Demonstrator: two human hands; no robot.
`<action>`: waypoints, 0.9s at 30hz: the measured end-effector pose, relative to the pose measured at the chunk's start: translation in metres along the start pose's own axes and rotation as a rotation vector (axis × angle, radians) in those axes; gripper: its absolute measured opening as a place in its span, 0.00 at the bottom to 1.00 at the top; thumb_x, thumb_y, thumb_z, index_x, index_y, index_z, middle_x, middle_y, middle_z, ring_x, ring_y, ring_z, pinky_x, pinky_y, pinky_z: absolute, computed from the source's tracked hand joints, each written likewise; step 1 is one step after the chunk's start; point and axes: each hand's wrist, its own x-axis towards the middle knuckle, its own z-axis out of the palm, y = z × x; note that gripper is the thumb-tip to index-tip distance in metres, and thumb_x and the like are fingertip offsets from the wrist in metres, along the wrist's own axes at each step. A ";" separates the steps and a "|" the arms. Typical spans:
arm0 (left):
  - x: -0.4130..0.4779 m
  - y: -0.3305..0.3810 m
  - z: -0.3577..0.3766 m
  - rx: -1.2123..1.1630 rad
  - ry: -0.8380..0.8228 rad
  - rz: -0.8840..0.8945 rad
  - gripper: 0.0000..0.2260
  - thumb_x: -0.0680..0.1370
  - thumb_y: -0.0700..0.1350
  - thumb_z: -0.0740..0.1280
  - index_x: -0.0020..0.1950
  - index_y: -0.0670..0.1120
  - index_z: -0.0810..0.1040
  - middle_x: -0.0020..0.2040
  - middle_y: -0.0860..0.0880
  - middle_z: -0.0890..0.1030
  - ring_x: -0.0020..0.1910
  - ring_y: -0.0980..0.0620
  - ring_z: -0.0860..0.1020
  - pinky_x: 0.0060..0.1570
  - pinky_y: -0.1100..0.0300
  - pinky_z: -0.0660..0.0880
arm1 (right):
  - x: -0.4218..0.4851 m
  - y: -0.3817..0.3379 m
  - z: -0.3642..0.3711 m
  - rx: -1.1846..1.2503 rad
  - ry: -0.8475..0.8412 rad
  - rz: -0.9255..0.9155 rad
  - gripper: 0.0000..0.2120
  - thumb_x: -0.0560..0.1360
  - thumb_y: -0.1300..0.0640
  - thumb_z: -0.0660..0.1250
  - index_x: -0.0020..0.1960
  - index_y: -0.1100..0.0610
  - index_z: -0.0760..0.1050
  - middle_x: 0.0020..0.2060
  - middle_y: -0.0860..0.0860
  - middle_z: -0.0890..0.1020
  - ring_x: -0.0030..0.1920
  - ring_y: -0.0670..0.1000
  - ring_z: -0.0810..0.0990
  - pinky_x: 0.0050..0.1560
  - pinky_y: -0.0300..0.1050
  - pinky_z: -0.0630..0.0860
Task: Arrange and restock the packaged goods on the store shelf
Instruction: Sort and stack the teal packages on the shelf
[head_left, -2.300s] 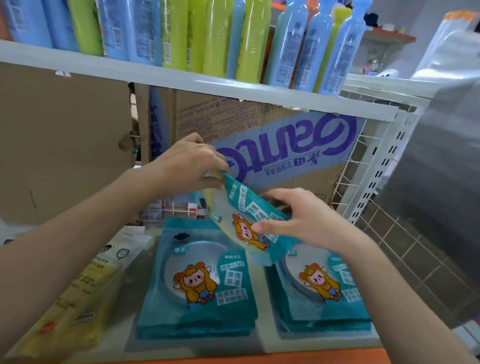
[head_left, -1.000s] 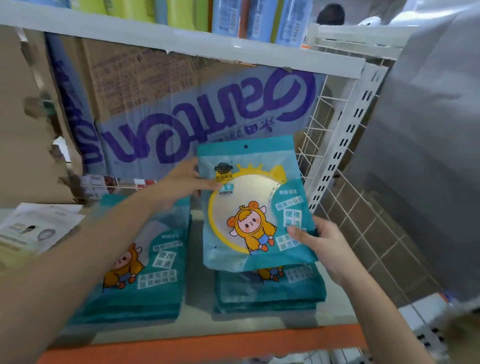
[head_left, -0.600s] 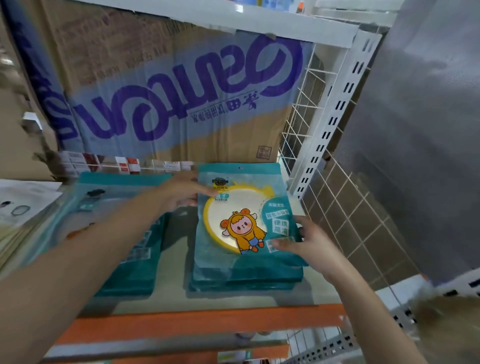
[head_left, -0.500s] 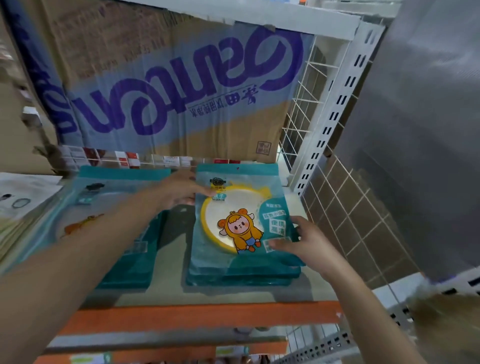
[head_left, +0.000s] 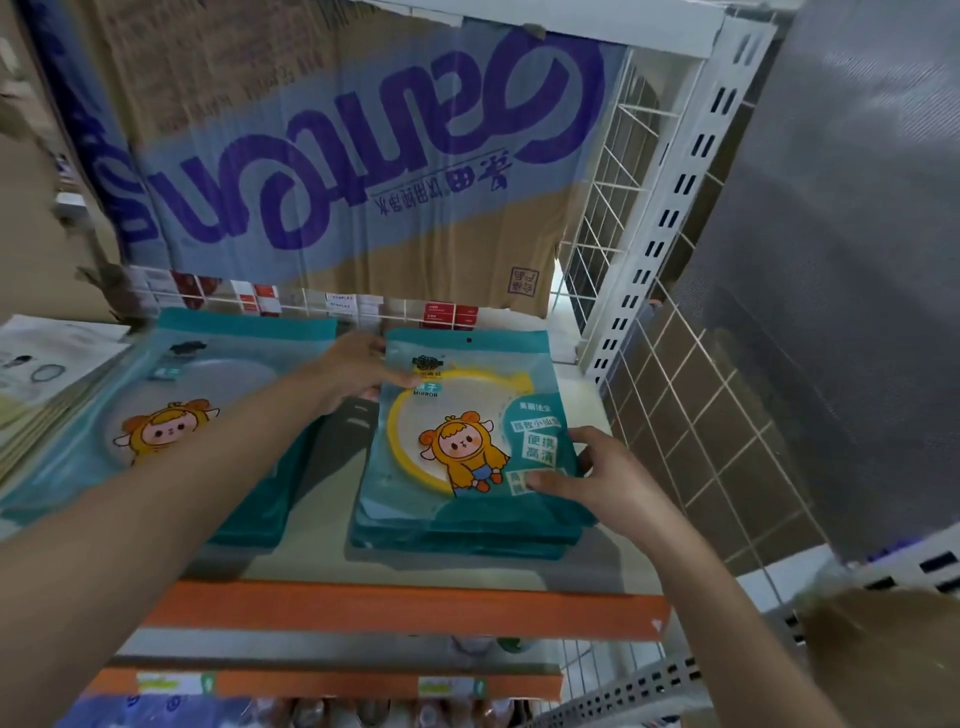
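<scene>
Where the right stack (head_left: 457, 540) of teal mirror packets sits on the shelf (head_left: 576, 384), the top packet (head_left: 467, 431) lies flat on it, cartoon side up. Right hand (head_left: 597, 478) pinches its lower right corner: thumb on the front, fingers curled at the edge. Left hand (head_left: 358, 374) touches the upper left edge, fingers nearly straight; thumb cannot be told. Left stack (head_left: 171, 395) of like packets just beside, partly under the left forearm. Pale leaflet packs (head_left: 47, 364) far left. Cardboard box (head_left: 337, 156), print upside down, stands behind both stacks. White wire panel (head_left: 613, 208) closes the shelf's right end. Orange front rail (head_left: 405, 608) below.
</scene>
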 end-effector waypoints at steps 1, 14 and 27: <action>0.000 0.000 0.002 0.002 0.010 0.003 0.21 0.68 0.37 0.72 0.60 0.39 0.74 0.54 0.44 0.80 0.51 0.47 0.78 0.45 0.57 0.76 | 0.000 0.001 -0.001 0.005 0.000 0.005 0.32 0.68 0.47 0.74 0.67 0.52 0.67 0.40 0.41 0.74 0.42 0.46 0.79 0.40 0.44 0.77; -0.006 0.000 0.003 0.015 0.026 -0.002 0.10 0.71 0.38 0.71 0.49 0.44 0.75 0.42 0.51 0.78 0.43 0.53 0.77 0.36 0.63 0.72 | -0.002 0.000 0.002 -0.097 0.017 -0.047 0.32 0.69 0.45 0.71 0.69 0.51 0.66 0.48 0.45 0.74 0.48 0.47 0.77 0.44 0.43 0.74; -0.010 -0.002 0.007 0.095 0.017 0.053 0.16 0.72 0.38 0.70 0.59 0.41 0.75 0.55 0.49 0.78 0.51 0.53 0.74 0.53 0.59 0.68 | -0.008 -0.004 0.000 -0.204 -0.028 -0.071 0.21 0.72 0.42 0.67 0.62 0.49 0.71 0.57 0.47 0.78 0.50 0.46 0.74 0.48 0.45 0.74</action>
